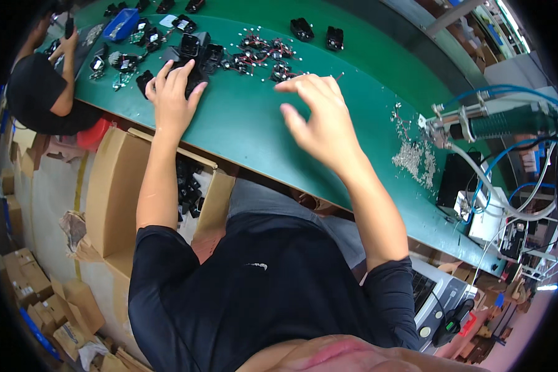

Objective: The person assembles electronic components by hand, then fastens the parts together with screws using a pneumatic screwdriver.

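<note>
My left hand [173, 93] lies fingers spread on a black plastic part [195, 77] at the edge of a cluster of black parts [198, 49] on the green workbench [248, 124]. My right hand [319, 118] hovers above the bench with fingers apart and nothing in it, just right of small wired black and red assemblies [263, 53]. Two more black parts [316, 32] sit farther back.
A pile of small silver screws [415, 158] lies at the right beside a pneumatic screwdriver [502, 121] with blue hoses. An open cardboard box [189, 186] of black parts stands below the bench. Another person [43, 93] works at the far left near a blue tray [121, 25].
</note>
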{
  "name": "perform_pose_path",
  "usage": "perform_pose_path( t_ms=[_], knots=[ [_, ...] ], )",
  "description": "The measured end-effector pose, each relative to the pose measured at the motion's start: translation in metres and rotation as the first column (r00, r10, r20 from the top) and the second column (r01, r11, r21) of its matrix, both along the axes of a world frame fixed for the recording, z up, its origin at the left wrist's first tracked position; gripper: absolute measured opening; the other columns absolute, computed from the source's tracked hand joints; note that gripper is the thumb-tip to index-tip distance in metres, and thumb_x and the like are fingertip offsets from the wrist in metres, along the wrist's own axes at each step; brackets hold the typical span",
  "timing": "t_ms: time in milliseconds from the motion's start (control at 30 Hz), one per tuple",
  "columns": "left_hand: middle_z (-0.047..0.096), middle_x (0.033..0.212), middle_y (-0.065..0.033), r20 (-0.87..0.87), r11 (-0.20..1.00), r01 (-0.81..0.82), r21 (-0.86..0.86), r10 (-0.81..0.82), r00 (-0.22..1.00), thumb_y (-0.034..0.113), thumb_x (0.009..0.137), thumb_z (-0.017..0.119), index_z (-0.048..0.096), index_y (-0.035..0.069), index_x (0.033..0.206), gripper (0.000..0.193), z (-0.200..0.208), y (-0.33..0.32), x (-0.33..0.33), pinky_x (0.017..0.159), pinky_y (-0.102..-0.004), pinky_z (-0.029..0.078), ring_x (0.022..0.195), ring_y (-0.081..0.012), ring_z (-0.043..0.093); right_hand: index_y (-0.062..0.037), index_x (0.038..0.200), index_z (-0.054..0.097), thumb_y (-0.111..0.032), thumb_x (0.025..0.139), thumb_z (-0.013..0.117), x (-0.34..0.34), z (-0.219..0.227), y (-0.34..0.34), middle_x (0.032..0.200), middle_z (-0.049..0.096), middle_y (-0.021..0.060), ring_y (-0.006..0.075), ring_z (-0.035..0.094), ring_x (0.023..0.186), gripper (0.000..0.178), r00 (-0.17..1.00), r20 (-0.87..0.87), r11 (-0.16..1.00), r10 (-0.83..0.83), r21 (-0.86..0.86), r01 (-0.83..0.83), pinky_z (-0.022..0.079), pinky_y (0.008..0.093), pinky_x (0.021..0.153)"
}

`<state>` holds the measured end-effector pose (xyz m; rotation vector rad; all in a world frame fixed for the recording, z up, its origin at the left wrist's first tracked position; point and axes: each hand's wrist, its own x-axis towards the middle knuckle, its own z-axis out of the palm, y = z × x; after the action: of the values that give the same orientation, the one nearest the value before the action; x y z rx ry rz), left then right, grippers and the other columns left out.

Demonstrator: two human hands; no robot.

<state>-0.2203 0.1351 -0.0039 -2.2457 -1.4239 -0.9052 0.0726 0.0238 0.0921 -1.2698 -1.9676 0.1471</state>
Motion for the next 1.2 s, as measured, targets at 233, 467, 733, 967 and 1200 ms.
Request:
perform_pose_path(
  t_ms=[233,467,733,967,1200],
  knots=[
    [0.063,0.129,-0.0081,0.578,0.947,0.294,0.127,-0.311,0.754,0.016,0.084,0.084,0.057,0.005,0.143,0.066,0.028,-0.023,0.007,0.108,-0.042,0.04,0.127,-0.0237,0.058,-0.0087,0.101,0.075,-0.02,0.078,0.084,-0.023,-0.067,0.08,0.106,0.066,0.0067,0.0305,0.059,0.103,0.028,0.869,0.392,0.951,-0.302,0.058,0.305,0.05,0.0428,0.088],
    [0.056,0.116,-0.0098,0.983,0.655,0.755,0.041,-0.161,0.086,-0.001,0.09,0.074,0.042,0.003,0.152,0.071,0.054,-0.027,0.027,0.079,-0.0287,0.056,0.096,-0.0163,0.063,-0.0082,0.096,0.077,-0.026,0.075,0.087,-0.016,-0.063,0.085,0.102,0.07,0.0103,0.03,0.058,0.106,0.029,0.965,0.044,0.947,-0.259,-0.185,0.263,0.049,0.0415,0.093],
    [0.063,0.123,-0.0092,0.999,0.286,0.958,-0.036,0.012,0.034,0.015,0.1,0.064,0.051,0.008,0.13,0.033,0.065,-0.04,0.109,0.053,-0.0225,0.037,0.064,-0.008,0.048,-0.0041,0.099,0.071,-0.017,0.087,0.082,0.019,-0.012,-0.023,0.088,0.071,0.0106,0.0147,0.067,0.07,0.021,0.851,-0.347,0.855,-0.393,-0.479,0.199,0.055,0.0321,0.066],
    [0.058,0.125,-0.0052,0.956,-0.188,0.938,-0.292,-0.024,0.292,0.017,0.094,0.075,0.047,0.009,0.144,0.058,0.043,-0.039,0.241,0.06,-0.0248,0.043,0.075,-0.0089,0.055,0.0004,0.093,0.068,-0.015,0.088,0.079,0.067,-0.063,-0.126,0.092,0.065,0.015,0.0258,0.066,0.063,0.02,0.759,-0.025,0.716,-0.651,-0.353,0.602,0.055,0.0402,0.062],
    [0.048,0.143,-0.0077,0.972,-0.337,0.911,-0.236,-0.068,0.226,0.005,0.083,0.083,0.036,0.01,0.158,0.088,0.013,-0.063,0.266,0.102,-0.0343,0.051,0.11,-0.0179,0.061,-0.0048,0.11,0.071,-0.005,0.093,0.067,0.102,-0.046,-0.182,0.108,0.068,0.0129,0.0304,0.07,0.091,0.017,0.805,-0.002,0.768,-0.594,-0.297,0.567,0.058,0.0398,0.077]
  ],
)
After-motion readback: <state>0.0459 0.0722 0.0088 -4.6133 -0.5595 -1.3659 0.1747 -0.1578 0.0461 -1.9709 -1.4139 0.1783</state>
